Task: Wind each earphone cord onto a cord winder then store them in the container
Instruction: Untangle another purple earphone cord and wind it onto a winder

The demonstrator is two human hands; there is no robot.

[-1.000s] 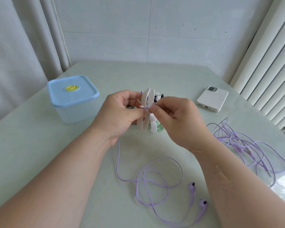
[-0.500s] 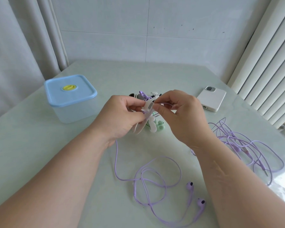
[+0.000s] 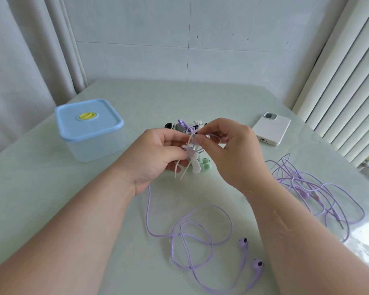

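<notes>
My left hand (image 3: 158,154) holds a pale pink cord winder (image 3: 189,150) above the middle of the table, thumb pressed on its centre. My right hand (image 3: 232,145) pinches the purple earphone cord at the winder's top. That cord (image 3: 200,233) hangs from under my left hand and lies in loose loops on the table near me, ending in two purple earbuds (image 3: 250,252). Behind my hands lies a small pile of other winders (image 3: 186,126), green, white, black and purple, partly hidden. The clear container with a blue lid (image 3: 87,124) stands shut at the left.
A tangle of more purple earphone cords (image 3: 320,188) lies at the right of the table. A white phone (image 3: 272,127) lies face down at the back right. Curtains hang at the left, a white radiator stands at the right.
The winder has tilted from upright to slanted in my left hand. My right hand has moved up and over its top with the cord. The view has shifted slightly.
</notes>
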